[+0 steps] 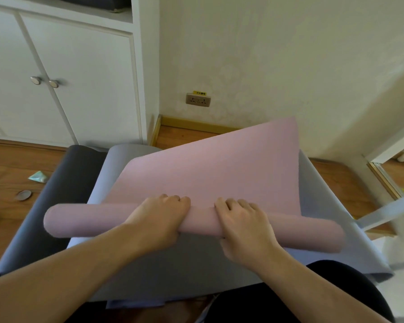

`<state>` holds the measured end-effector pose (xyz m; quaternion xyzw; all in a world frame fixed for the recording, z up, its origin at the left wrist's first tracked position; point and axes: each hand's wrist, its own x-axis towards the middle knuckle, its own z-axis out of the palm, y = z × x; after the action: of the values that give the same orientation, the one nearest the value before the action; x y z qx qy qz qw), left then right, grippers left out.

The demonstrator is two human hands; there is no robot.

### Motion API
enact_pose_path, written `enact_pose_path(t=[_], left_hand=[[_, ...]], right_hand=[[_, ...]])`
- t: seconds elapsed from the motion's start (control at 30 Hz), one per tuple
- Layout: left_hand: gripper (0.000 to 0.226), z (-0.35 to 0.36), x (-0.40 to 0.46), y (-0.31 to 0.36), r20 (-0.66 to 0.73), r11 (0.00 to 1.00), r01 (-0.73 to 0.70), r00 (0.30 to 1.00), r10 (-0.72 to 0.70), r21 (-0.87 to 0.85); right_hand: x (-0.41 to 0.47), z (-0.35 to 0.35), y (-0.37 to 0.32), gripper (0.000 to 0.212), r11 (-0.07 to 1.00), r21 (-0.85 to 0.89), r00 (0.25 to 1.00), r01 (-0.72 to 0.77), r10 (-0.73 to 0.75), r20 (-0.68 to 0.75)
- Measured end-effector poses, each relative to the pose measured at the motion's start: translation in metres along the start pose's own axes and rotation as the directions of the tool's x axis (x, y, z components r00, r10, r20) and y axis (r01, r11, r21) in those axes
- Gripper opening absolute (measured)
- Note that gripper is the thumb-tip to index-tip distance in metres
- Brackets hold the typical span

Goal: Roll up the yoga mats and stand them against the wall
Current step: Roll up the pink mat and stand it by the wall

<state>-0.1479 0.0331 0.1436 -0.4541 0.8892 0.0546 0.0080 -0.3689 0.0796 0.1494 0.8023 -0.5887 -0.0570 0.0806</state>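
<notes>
Soft daylight, wide-angle view, slightly smeared at the edges

My room is evenly bright, with no hard glare. Light seems to come from beyond my right hand [245, 227], where the floor washes out pale. Under my left hand [159, 220] the pink mat [208, 173] shows only faint shadow. The roll's ends, far out from both hands, look blurred. Cabinet [79, 78] lines above my left hand lean and bow from lens distortion.
</notes>
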Motion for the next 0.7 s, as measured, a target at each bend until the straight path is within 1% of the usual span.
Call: enact_pose_path(t=[0.07,0.1,0.13,0.2,0.27,0.33,0.43,0.5,0.53,0.57,0.63,0.7], left_hand=[[0.029,-0.003,0.001,-0.004,0.031,0.995,0.039,0.999,-0.036,-0.095],[0.03,-0.001,0.001,-0.005,0.035,0.993,0.032,0.999,-0.028,-0.111],[0.031,0.0,-0.001,-0.005,0.005,0.995,0.015,1.0,-0.015,-0.1],[0.036,0.007,-0.002,-0.004,-0.115,0.999,-0.047,0.992,0.047,0.009],[0.042,0.009,-0.002,-0.001,-0.157,0.994,-0.046,0.986,0.061,0.095],[0.039,0.005,0.0,-0.001,-0.117,0.993,-0.041,0.992,0.055,0.113],[0.035,-0.003,0.003,-0.006,0.015,0.999,0.022,1.0,-0.021,-0.043],[0.037,-0.004,0.003,-0.01,0.044,0.993,0.054,0.998,-0.049,-0.102],[0.037,-0.002,0.002,-0.01,0.032,0.995,0.043,0.999,-0.041,-0.094],[0.038,0.001,0.001,-0.009,-0.008,0.998,0.024,1.0,-0.025,-0.062],[0.043,0.009,0.0,-0.006,-0.128,0.998,-0.041,0.991,0.048,0.056],[0.05,0.01,0.0,-0.003,-0.154,0.988,-0.058,0.985,0.08,0.145]], right_hand=[[0.002,0.0,0.001,0.066,1.0,-0.023,1.0,-0.008,0.007,-0.022],[0.003,0.0,0.002,0.065,0.999,-0.038,1.0,-0.009,0.008,-0.017],[0.004,-0.001,0.002,0.063,0.999,-0.046,1.0,-0.009,0.009,-0.001],[0.005,-0.004,0.004,0.055,0.999,-0.034,0.999,0.003,-0.002,0.043],[0.004,-0.002,0.006,0.048,1.0,0.005,0.999,-0.003,0.003,0.032],[0.001,-0.003,0.006,0.054,1.0,0.015,1.0,-0.009,0.009,0.01],[0.002,-0.001,0.003,0.065,0.998,0.011,0.998,-0.055,0.055,-0.041],[0.004,-0.002,0.001,0.067,0.998,-0.017,0.997,-0.061,0.06,-0.038],[0.005,-0.003,0.002,0.067,0.998,-0.033,0.998,-0.057,0.056,-0.027],[0.006,-0.002,0.003,0.064,0.998,-0.047,0.999,-0.049,0.048,-0.012],[0.007,0.0,0.005,0.055,0.999,-0.036,0.999,-0.039,0.04,0.023],[0.005,0.003,0.007,0.051,0.999,0.002,0.999,-0.047,0.047,-0.004]])
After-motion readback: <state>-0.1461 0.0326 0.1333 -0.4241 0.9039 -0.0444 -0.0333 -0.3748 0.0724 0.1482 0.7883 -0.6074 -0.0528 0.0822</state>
